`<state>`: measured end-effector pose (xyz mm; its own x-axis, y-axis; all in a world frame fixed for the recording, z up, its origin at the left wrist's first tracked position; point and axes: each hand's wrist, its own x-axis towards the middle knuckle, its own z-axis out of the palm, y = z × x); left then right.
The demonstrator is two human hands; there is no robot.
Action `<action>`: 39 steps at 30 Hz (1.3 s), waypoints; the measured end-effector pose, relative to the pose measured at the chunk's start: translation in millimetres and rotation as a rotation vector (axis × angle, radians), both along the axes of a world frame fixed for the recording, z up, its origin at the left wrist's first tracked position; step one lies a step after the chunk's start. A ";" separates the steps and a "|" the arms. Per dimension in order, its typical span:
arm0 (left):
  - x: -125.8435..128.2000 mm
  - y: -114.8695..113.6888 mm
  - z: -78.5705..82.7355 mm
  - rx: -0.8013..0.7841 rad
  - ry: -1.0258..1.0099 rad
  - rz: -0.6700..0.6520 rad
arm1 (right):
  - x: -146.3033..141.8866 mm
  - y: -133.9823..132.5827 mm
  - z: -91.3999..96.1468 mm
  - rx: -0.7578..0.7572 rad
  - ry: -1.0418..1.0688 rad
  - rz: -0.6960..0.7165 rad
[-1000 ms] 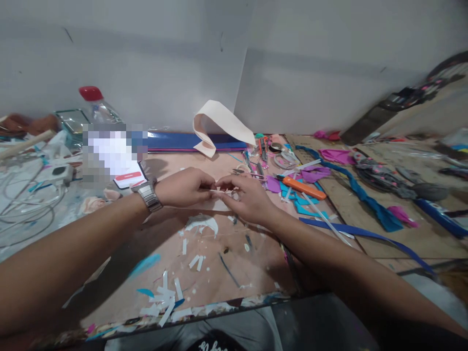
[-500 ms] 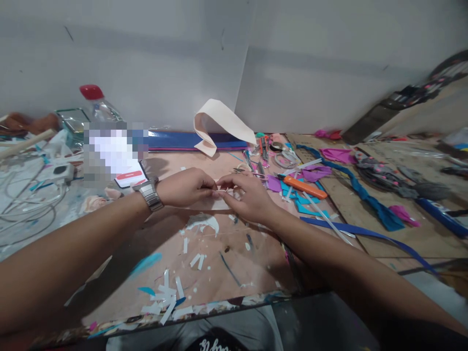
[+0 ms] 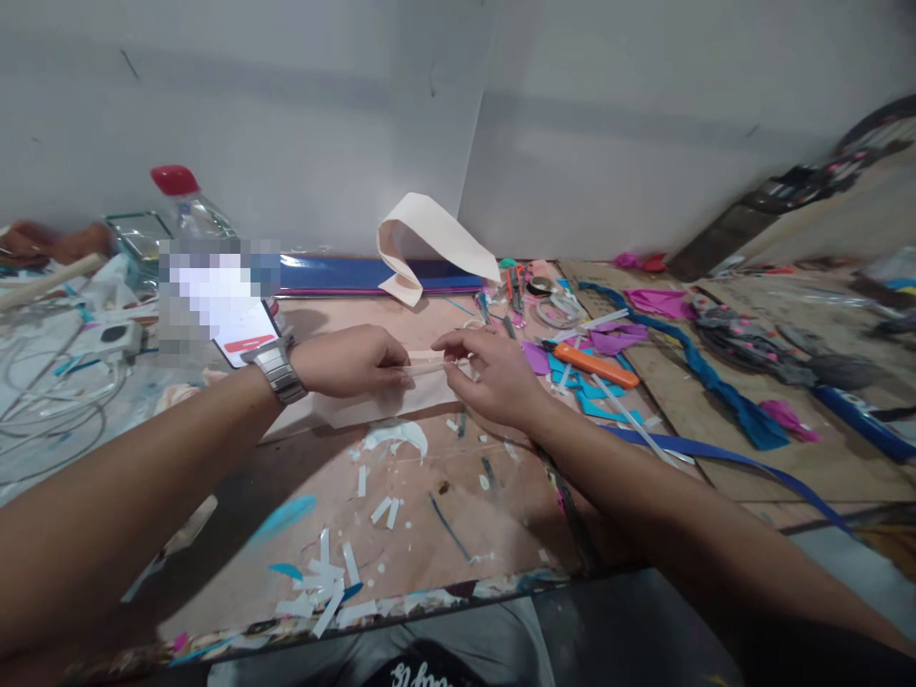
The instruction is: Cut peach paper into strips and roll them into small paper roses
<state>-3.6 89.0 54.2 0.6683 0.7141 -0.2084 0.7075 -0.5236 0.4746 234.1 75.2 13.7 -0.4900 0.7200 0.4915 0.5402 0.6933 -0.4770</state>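
A pale cream strip of paper or thin sheet lies across the work table in front of me. At its upper edge my left hand, a metal watch on the wrist, is closed in a pinch. A short way to the right, thumb and fingers of my right hand pinch the same edge, and a narrow pale line runs between the two hands. What the fingertips press on is partly hidden. Beyond the hands stands a curled cream strip, touching the blue flat pack.
An orange cutter lies right of my hands among blue and purple scraps. White paper bits litter the table's front. At the left are a phone, a red-capped bottle and white cables. A grey wall rises behind.
My hands have moved apart along the strip's upper edge, the left one going left and the right one slightly right. More of the cream strip shows between and below them.
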 end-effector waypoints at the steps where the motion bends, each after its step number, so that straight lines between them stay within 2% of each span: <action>1: -1.8 0.7 0.5 -0.032 -0.003 -0.014 | 0.4 0.1 0.4 0.005 -0.003 0.006; 6: -7.8 2.4 0.7 -0.213 -0.014 -0.123 | -1.0 -3.4 -0.2 0.001 -0.043 0.062; 8: -6.4 1.6 -1.0 -0.241 -0.025 -0.131 | -2.9 -5.8 -1.2 -0.008 -0.039 0.075; 12: 1.3 -1.8 -6.9 -0.149 -0.108 -0.051 | -5.8 -9.0 -2.1 -0.017 -0.024 0.105; 17: 5.7 -4.9 -10.2 -0.123 -0.196 -0.072 | -5.8 -7.1 -2.5 -0.001 -0.067 0.100; 29: 9.4 -7.0 -10.5 -0.056 -0.176 -0.025 | -4.0 -4.6 -6.8 0.088 -0.093 0.069; 39: 9.9 -8.6 -8.2 -0.078 -0.188 -0.007 | -4.9 -7.3 -4.3 0.158 -0.148 0.063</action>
